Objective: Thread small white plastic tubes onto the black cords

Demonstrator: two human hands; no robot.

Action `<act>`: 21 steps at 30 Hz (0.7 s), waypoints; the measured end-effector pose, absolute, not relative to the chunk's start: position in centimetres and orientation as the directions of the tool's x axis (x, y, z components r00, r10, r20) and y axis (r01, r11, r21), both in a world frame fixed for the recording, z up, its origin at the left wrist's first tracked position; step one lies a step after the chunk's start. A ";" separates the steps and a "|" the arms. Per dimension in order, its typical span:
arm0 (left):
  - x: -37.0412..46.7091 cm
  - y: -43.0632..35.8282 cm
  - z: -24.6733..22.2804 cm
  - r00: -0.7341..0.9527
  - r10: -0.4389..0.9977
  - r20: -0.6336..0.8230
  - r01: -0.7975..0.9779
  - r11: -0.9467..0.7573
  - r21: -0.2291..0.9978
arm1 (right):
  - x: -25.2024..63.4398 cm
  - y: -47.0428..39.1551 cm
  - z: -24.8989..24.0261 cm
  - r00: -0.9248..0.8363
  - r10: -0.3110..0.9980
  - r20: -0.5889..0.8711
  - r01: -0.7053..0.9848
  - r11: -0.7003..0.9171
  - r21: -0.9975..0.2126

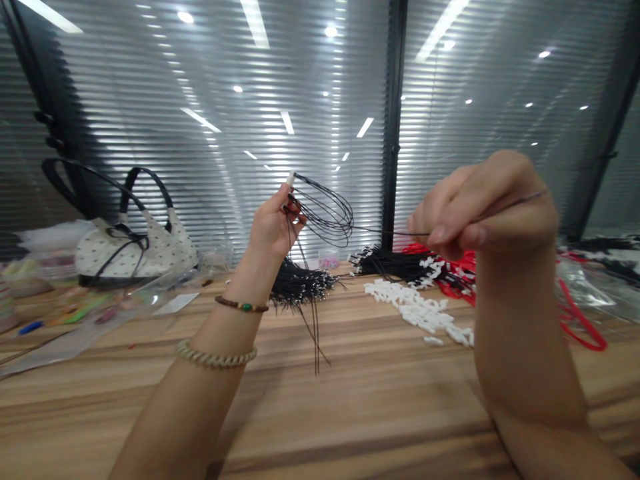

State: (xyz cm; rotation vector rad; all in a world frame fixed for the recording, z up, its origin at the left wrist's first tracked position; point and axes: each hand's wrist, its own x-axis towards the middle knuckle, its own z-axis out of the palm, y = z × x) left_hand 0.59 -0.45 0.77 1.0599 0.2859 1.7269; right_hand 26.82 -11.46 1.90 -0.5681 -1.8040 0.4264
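My left hand (pixel 275 220) is raised over the table, its fingers closed on a looped bundle of thin black cords (pixel 327 210). At its fingertips a small white piece (pixel 291 178) stands up, with the cords coming off it. Loose cord ends hang below that hand. On the right, closer to the camera, my right hand (pixel 485 207) pinches a single black cord (pixel 385 231) between thumb and fingers. This cord runs straight across from the loops, and part of it lies over the back of the right hand.
White plastic pieces (pixel 417 310) lie heaped on the wooden table (pixel 350 400). Behind are bundles of black cords (pixel 303 283) and red ribbons (pixel 580 320). A white patterned bag (pixel 135 250) with black handles stands left, near clear plastic packaging (pixel 100 333). Blinds-covered glass rises behind.
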 end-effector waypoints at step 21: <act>3.2 -2.6 0.9 -0.005 0.787 0.617 -0.579 -0.505 0.640 | 17.2 -7.7 0.0 -0.138 0.158 0.978 0.494 0.866 -0.070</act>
